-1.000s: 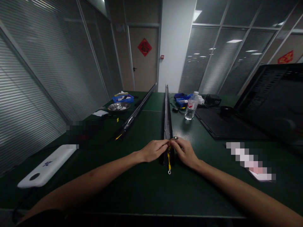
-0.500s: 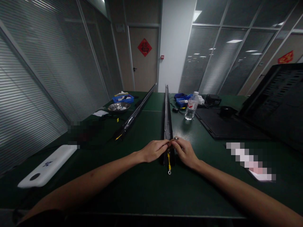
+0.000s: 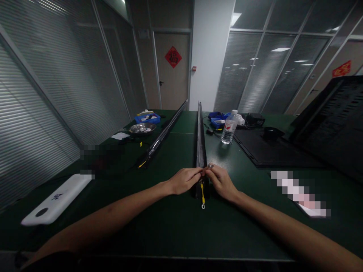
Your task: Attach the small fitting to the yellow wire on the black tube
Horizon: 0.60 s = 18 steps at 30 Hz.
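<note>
A long black rail (image 3: 201, 147) with a channel-like hollow runs away from me down the middle of the table. At its near end, my left hand (image 3: 185, 180) is closed against the left side, fingers reaching in over the hollow. My right hand (image 3: 222, 182), wearing a ring, closes on the right side. Their fingertips meet over the rail; anything small between them is hidden. From the near end, a short yellow wire (image 3: 202, 190) comes out toward me, ending in a metal ring terminal (image 3: 203, 206).
A second black rail (image 3: 163, 138) lies to the left. A water bottle (image 3: 229, 128), blue bins (image 3: 218, 121) and a black panel (image 3: 269, 151) are on the right. At left are a metal bowl (image 3: 142, 129), a blue tray (image 3: 147, 118) and a white elongated object (image 3: 58, 200).
</note>
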Motion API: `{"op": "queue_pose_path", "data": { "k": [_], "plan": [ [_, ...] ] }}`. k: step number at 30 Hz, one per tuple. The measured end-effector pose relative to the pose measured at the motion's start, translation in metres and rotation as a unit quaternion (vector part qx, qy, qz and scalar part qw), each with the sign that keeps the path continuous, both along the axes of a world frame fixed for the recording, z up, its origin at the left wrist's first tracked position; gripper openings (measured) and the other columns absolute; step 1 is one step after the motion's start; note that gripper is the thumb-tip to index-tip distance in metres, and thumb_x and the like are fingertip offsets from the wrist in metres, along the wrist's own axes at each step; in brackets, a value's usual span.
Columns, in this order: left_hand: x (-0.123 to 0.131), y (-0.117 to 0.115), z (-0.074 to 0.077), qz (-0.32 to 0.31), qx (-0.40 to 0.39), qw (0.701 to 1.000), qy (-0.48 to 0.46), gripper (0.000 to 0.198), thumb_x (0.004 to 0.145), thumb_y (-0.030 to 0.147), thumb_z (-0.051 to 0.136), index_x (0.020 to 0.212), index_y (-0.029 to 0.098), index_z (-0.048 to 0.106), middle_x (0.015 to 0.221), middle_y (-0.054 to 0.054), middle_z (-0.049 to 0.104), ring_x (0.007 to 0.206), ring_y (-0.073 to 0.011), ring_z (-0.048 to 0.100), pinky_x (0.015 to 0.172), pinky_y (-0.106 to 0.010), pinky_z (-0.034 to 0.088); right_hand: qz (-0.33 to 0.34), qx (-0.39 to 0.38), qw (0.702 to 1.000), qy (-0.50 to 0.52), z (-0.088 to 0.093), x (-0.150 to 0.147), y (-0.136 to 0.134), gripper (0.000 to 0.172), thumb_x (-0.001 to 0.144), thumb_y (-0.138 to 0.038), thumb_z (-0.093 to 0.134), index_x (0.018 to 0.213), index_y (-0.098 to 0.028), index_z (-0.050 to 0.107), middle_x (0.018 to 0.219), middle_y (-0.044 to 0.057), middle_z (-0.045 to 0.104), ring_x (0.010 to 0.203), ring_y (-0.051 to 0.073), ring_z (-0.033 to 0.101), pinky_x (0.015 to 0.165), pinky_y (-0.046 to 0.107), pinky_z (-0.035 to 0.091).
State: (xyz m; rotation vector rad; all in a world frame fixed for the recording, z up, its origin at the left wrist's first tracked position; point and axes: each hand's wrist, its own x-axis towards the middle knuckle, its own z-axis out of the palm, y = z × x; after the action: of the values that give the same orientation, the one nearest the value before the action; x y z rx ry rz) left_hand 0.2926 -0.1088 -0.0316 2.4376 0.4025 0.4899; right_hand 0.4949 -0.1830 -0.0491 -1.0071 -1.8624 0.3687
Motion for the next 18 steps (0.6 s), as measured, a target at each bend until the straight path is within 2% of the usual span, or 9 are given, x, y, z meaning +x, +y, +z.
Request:
{"op": "queue_pose_path", "data": {
  "k": [4,18],
  "plan": [
    [0.0003,0.0004,-0.0011,0.004,0.0,1.0,0.004,0.032,0.108,0.032,0.034,0.125,0.018,0.058,0.116,-0.007,0.067,0.105,-0.0218,0.065,0.094,-0.029,0.048,-0.007,0.007,1.0,0.0,0.0019,-0.002,-0.0015,0.025,0.107,-0.026,0.045,0.094,-0.02,0.067,0.084,0.004,0.061,0.076,0.018,0.058,0.072,0.029,0.047],
    [0.0001,-0.0007,-0.0002,0.003,-0.001,1.0,-0.001,0.031,0.108,0.031,0.033,0.119,0.017,0.059,0.112,-0.007,0.067,0.1,-0.0212,0.064,0.091,-0.03,0.048,0.004,-0.009,1.0,0.003,0.002,-0.0001,-0.0004,0.032,0.108,-0.033,0.042,0.094,-0.02,0.068,0.086,0.005,0.063,0.077,0.019,0.06,0.073,0.032,0.048]
  ]
}}
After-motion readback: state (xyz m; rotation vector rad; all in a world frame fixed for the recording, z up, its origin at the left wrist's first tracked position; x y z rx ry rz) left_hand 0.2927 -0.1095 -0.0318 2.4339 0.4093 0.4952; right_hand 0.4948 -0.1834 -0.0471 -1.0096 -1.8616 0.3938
